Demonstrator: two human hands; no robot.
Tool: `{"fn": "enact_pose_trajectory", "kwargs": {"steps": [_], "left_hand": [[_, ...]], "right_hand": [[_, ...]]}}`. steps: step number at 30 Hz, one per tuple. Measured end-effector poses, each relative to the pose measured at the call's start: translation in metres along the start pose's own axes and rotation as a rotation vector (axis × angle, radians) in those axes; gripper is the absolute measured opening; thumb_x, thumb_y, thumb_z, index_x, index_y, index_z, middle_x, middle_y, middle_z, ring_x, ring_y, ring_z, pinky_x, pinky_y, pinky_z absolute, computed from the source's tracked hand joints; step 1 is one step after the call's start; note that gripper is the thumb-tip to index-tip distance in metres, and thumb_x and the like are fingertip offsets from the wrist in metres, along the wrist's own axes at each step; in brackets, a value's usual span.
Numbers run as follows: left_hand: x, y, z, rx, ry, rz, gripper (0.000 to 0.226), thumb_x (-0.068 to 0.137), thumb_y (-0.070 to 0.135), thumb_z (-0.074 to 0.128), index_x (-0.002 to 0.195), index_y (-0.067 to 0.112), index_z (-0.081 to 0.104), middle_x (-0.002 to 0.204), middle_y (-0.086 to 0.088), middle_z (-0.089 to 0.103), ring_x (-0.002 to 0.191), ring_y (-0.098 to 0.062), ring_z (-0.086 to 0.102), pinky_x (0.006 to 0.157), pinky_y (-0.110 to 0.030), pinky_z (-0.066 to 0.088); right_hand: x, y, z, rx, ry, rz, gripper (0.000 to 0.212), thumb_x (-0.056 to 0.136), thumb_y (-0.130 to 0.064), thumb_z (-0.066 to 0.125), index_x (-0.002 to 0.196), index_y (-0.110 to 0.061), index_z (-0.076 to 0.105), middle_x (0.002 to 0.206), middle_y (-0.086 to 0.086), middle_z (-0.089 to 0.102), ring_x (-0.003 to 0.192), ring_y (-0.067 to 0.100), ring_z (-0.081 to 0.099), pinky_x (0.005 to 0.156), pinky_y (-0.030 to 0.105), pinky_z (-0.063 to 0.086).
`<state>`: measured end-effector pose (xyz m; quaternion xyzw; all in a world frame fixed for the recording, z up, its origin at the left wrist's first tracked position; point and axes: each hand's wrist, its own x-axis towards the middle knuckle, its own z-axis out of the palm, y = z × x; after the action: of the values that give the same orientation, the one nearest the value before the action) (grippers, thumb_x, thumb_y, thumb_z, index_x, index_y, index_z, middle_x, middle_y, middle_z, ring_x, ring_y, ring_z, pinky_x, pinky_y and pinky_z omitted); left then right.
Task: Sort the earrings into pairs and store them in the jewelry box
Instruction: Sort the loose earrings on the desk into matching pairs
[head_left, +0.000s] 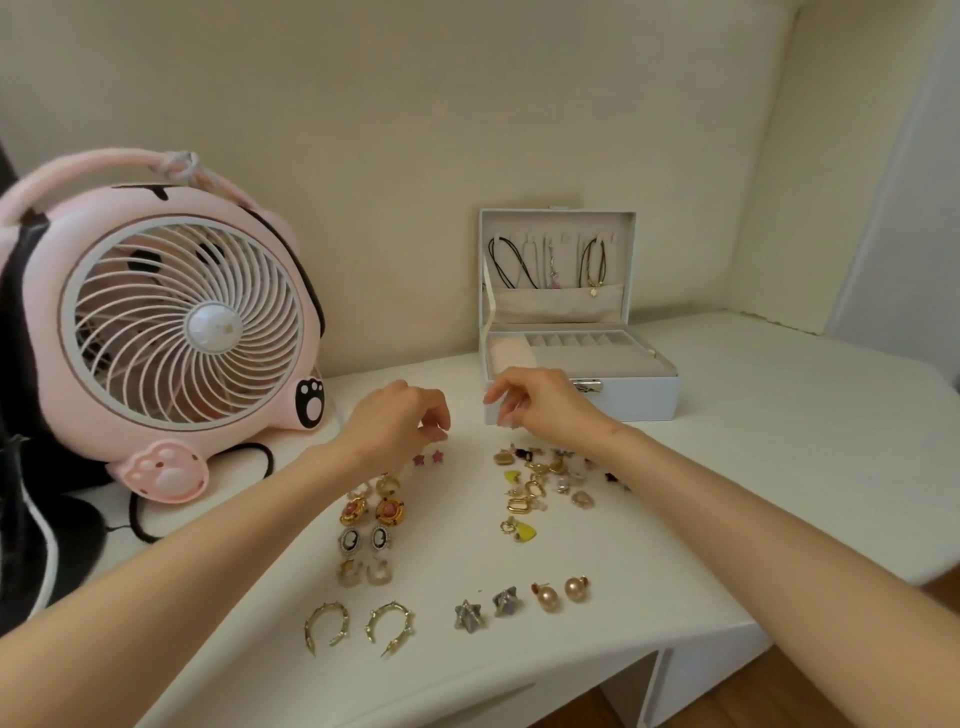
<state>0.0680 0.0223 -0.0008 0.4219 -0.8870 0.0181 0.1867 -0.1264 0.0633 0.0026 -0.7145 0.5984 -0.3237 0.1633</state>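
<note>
Earrings (535, 488), loose on a white desk (727, 467), part sorted. Sorted pairs, each laid side by side: pink star studs (428, 458), just beside the fingertips of the left hand (395, 423); round gold pair (387, 486), partly hidden by the left wrist; red-and-gold medallion pair (374, 512); black cameo pair (365, 539); pale chunky hoops (363, 571). These five run in a column toward the near edge. Spiked gold hoops (358, 626) lie at the near end of the column; grey star studs (485, 609) and gold ball studs (561, 592) lie in a row to their right. Unsorted heap (558, 470): mixed gold, pale and dark pieces, right of the column and apart from it, under the right hand (535, 400); one yellow heart piece (511, 475) on its left side, another (524, 531) at its near end. Jewelry box (582, 400): white, at the back of the desk behind the heap, lid open and upright, necklaces (545, 262) hanging inside the lid; tray contents too small to tell. Left hand: over the desk, fingers (439, 415) curled downward, thumb and forefinger tips close together; whether they pinch anything cannot be told. Right hand: before the box's front left corner, fingers (501, 397) bent down and loosely bunched; whether they hold anything cannot be told. Pink fan (182, 332) with paw marks, left back of the desk; black cord (260, 462) looped beside its foot.
</note>
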Motion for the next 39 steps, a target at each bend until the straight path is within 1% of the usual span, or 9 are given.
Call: {"fn": "enact_pose_trajectory", "kwargs": {"steps": [4,9,12,15,23,26,30,33,39], "left_hand": [[0.006,0.022,0.007,0.001,-0.01,0.069,0.016,0.089,0.029,0.058,0.102,0.02,0.063,0.097,0.006,0.066,0.088,-0.012,0.046,0.068,-0.025,0.032],[0.017,0.04,0.014,-0.03,-0.084,0.068,0.023,0.087,0.035,0.061,0.106,0.022,0.06,0.101,0.006,0.065,0.092,-0.013,0.044,0.072,-0.026,0.034],[0.018,0.046,0.02,-0.053,-0.117,0.1,0.024,0.086,0.035,0.062,0.107,0.025,0.061,0.101,0.006,0.065,0.097,-0.015,0.045,0.07,-0.025,0.032],[0.017,0.047,0.024,-0.018,-0.127,0.125,0.02,0.087,0.034,0.061,0.105,0.026,0.063,0.102,0.004,0.063,0.098,-0.016,0.046,0.07,-0.024,0.031],[0.013,0.04,0.02,0.015,-0.173,0.125,0.013,0.086,0.027,0.062,0.098,0.022,0.063,0.102,0.005,0.063,0.092,-0.011,0.042,0.072,-0.024,0.034],[0.011,0.042,0.019,0.018,-0.189,0.136,0.011,0.085,0.024,0.062,0.096,0.022,0.063,0.102,0.006,0.063,0.092,-0.011,0.042,0.074,-0.025,0.037],[0.01,0.046,0.021,0.02,-0.174,0.14,0.012,0.085,0.024,0.063,0.096,0.021,0.061,0.102,0.007,0.063,0.088,-0.01,0.038,0.07,-0.023,0.03],[0.008,0.045,0.022,0.023,-0.171,0.133,0.013,0.085,0.025,0.064,0.096,0.021,0.061,0.102,0.006,0.063,0.09,-0.011,0.04,0.07,-0.023,0.03],[0.006,0.044,0.021,0.006,-0.151,0.109,0.011,0.085,0.028,0.062,0.094,0.022,0.064,0.099,0.005,0.064,0.098,-0.016,0.047,0.074,-0.027,0.039]], "right_hand": [[-0.012,0.015,-0.015,-0.146,-0.08,0.026,0.021,0.084,-0.002,0.063,0.1,-0.014,0.07,0.09,0.0,0.064,0.077,0.005,0.056,0.065,0.008,0.041],[-0.022,0.022,-0.019,-0.203,-0.09,0.038,0.024,0.09,-0.001,0.055,0.102,-0.014,0.072,0.097,-0.006,0.057,0.071,-0.004,0.049,0.059,0.003,0.037],[-0.024,0.023,-0.017,-0.264,-0.075,0.013,0.033,0.089,0.005,0.048,0.102,-0.013,0.072,0.108,0.001,0.062,0.083,0.004,0.051,0.078,0.014,0.042],[-0.027,0.026,-0.02,-0.27,-0.072,0.005,0.031,0.09,0.003,0.05,0.102,-0.014,0.072,0.098,-0.004,0.056,0.087,0.006,0.049,0.085,0.022,0.044],[-0.025,0.031,-0.025,-0.261,-0.09,0.041,0.032,0.09,0.001,0.048,0.099,-0.016,0.073,0.103,-0.003,0.059,0.084,0.014,0.058,0.074,0.023,0.049],[-0.022,0.026,-0.019,-0.232,-0.094,0.014,0.025,0.092,-0.007,0.051,0.103,-0.018,0.072,0.114,0.001,0.063,0.089,0.009,0.054,0.081,0.022,0.044],[-0.015,0.02,-0.003,-0.325,-0.116,0.015,0.015,0.088,-0.023,0.063,0.098,-0.017,0.072,0.095,-0.002,0.063,0.086,0.014,0.056,0.078,0.028,0.047],[-0.009,0.02,-0.001,-0.298,-0.11,0.068,0.011,0.081,-0.018,0.07,0.09,-0.011,0.073,0.096,0.003,0.068,0.088,0.019,0.062,0.082,0.034,0.052],[-0.008,0.02,-0.004,-0.319,-0.114,0.101,0.013,0.079,-0.022,0.073,0.085,-0.01,0.07,0.094,0.003,0.068,0.088,0.018,0.062,0.081,0.035,0.052]]}}
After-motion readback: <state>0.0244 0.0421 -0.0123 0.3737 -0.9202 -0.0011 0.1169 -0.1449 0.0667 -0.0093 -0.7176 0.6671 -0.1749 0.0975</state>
